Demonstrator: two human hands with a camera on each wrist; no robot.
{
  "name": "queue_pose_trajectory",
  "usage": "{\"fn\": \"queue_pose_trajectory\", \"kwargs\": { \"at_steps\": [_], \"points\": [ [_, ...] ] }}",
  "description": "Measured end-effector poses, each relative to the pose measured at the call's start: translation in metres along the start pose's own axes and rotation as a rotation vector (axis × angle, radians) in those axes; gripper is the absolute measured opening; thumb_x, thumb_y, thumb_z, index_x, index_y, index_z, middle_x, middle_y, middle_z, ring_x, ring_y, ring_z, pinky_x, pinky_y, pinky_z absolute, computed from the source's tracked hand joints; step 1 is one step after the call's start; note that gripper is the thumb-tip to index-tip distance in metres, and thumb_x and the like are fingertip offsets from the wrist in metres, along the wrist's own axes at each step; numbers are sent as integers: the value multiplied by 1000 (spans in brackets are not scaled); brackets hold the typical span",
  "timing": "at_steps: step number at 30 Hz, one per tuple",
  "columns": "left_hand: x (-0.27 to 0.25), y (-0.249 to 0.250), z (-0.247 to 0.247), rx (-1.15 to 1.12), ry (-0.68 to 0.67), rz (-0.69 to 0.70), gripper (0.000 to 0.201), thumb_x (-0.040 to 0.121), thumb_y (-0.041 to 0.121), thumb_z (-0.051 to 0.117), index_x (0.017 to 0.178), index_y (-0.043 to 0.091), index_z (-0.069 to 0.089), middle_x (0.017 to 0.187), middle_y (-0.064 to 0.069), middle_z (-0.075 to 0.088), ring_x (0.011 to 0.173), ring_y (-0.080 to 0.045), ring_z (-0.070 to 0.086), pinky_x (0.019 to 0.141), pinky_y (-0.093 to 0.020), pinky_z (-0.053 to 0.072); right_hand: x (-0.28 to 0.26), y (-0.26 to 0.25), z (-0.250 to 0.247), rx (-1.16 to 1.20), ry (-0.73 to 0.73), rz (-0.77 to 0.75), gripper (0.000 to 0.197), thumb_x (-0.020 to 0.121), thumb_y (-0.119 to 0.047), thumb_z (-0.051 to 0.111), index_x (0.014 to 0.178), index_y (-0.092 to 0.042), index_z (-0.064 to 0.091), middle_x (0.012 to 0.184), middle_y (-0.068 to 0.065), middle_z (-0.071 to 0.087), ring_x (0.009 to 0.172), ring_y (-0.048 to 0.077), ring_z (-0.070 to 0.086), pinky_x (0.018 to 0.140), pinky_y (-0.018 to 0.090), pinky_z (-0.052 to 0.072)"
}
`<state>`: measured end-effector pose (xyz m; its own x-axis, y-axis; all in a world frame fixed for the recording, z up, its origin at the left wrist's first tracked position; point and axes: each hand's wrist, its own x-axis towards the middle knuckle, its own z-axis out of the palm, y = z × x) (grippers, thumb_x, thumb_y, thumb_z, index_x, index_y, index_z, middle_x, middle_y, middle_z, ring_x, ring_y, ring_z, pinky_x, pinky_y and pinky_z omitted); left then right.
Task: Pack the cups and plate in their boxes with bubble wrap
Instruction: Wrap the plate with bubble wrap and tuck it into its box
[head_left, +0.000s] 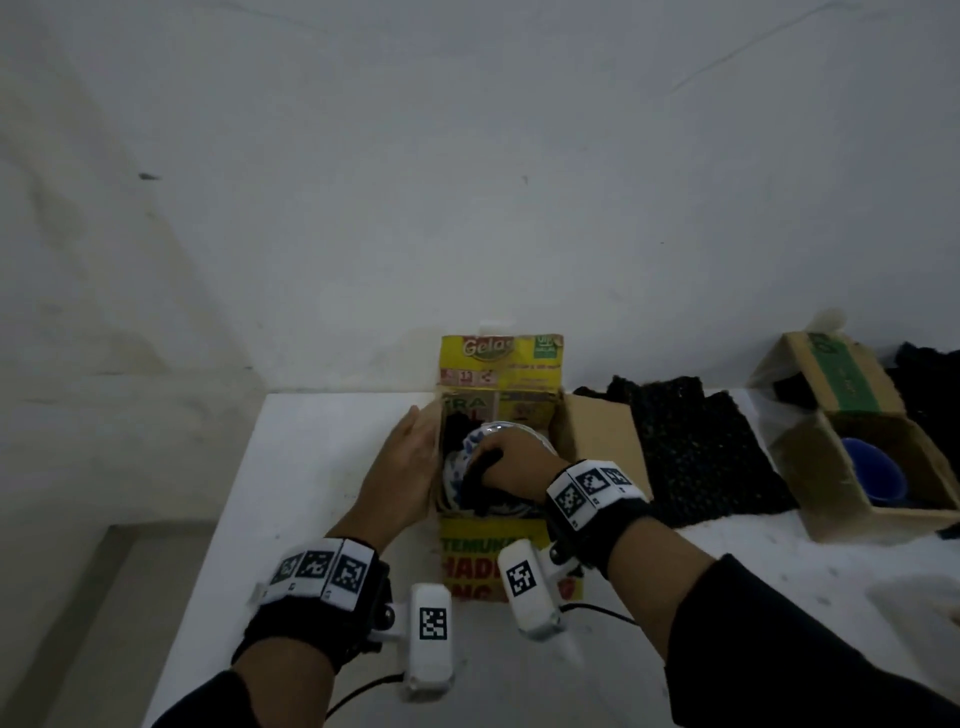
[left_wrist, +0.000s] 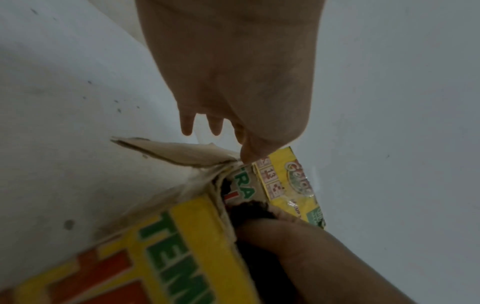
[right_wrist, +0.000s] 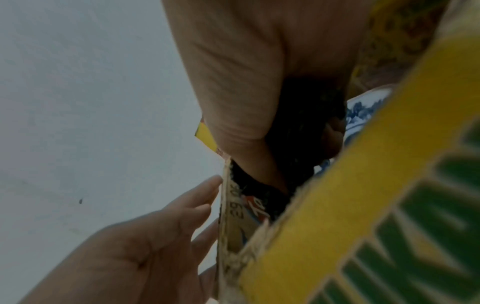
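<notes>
A yellow printed cardboard box (head_left: 501, 358) stands open on the white table (head_left: 311, 457). Inside it lies a blue-and-white patterned plate (head_left: 456, 465) with black bubble wrap (head_left: 480, 486) over it. My right hand (head_left: 511, 457) reaches into the box and grips the black wrap (right_wrist: 306, 123), its fingers curled round it beside the plate's rim (right_wrist: 363, 109). Outside the box, my left hand (head_left: 410, 465) lies flat with straight fingers (right_wrist: 200, 197) against the left wall (right_wrist: 228, 216). How deep the plate sits is hidden by my right hand.
A loose sheet of black bubble wrap (head_left: 696, 447) lies on the table right of the box. Further right, an open brown box (head_left: 841, 499) holds a blue cup (head_left: 875, 470). A white wall (head_left: 467, 182) rises just behind. The table's left edge (head_left: 208, 571) is near my left arm.
</notes>
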<state>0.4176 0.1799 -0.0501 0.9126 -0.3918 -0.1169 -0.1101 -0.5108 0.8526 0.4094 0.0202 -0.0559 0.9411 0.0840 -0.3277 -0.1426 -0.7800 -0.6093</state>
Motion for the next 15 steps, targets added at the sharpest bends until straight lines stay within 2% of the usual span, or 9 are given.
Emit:
{"fn": "queue_pose_trajectory", "kwargs": {
  "at_steps": [1, 3, 5, 7, 9, 11, 13, 15],
  "points": [
    [0, -2, 2, -54, -16, 3, 45, 98, 2, 36, 142, 12, 31, 142, 13, 21, 141, -14, 18, 114, -22, 16, 4, -2, 6, 22, -24, -1, 37, 85, -14, 52, 51, -28, 50, 67, -3, 57, 57, 13, 45, 58, 23, 40],
    [0, -7, 5, -154, -36, -23, 48, 99, 7, 37, 144, 18, 27, 138, 19, 20, 136, -4, 22, 110, -18, 19, 11, -4, 17, 20, -27, 31, 38, 85, -18, 53, 50, -30, 48, 66, 4, 62, 54, 15, 47, 56, 25, 40],
    [2, -17, 8, -248, -53, -63, 50, 99, 14, 40, 146, 25, 25, 148, 16, 24, 137, -4, 25, 115, -27, 24, 14, -5, 22, 38, -28, 70, 36, 82, -24, 57, 48, -28, 46, 51, 0, 55, 44, 13, 46, 49, 24, 38],
    [4, -23, 9, -278, -53, -78, 51, 99, 13, 38, 146, 25, 25, 152, 8, 26, 139, -8, 25, 116, -35, 26, 13, -4, 25, 130, -102, 98, 40, 84, -17, 62, 48, -22, 45, 39, -6, 45, 33, 7, 42, 43, 20, 35],
    [5, -26, 10, -279, -48, -81, 52, 98, 8, 35, 146, 24, 25, 153, 7, 25, 140, -9, 24, 117, -33, 24, 11, -5, 25, 166, -175, 119, 32, 87, -17, 62, 56, -14, 56, 46, -3, 51, 34, 5, 44, 44, 20, 39],
    [6, -27, 11, -284, -47, -69, 52, 98, 6, 34, 147, 24, 24, 153, 7, 25, 140, -8, 23, 117, -33, 23, 10, -6, 23, 170, -234, 138, 26, 88, -26, 62, 70, -6, 65, 58, 5, 56, 42, 11, 46, 49, 22, 41],
    [6, -29, 13, -290, -48, -64, 53, 98, 6, 33, 147, 26, 24, 152, 8, 26, 140, -8, 23, 117, -34, 24, 10, -8, 21, 171, -285, 189, 31, 89, -29, 59, 64, -10, 58, 54, 2, 49, 43, 14, 40, 50, 23, 37],
    [7, -33, 15, -306, -41, -71, 54, 98, 6, 34, 146, 28, 24, 152, 8, 25, 140, -8, 24, 117, -37, 24, 11, -10, 18, 191, -294, 193, 28, 91, -18, 54, 63, -20, 50, 58, -4, 45, 50, 10, 39, 55, 23, 38]
  ]
}}
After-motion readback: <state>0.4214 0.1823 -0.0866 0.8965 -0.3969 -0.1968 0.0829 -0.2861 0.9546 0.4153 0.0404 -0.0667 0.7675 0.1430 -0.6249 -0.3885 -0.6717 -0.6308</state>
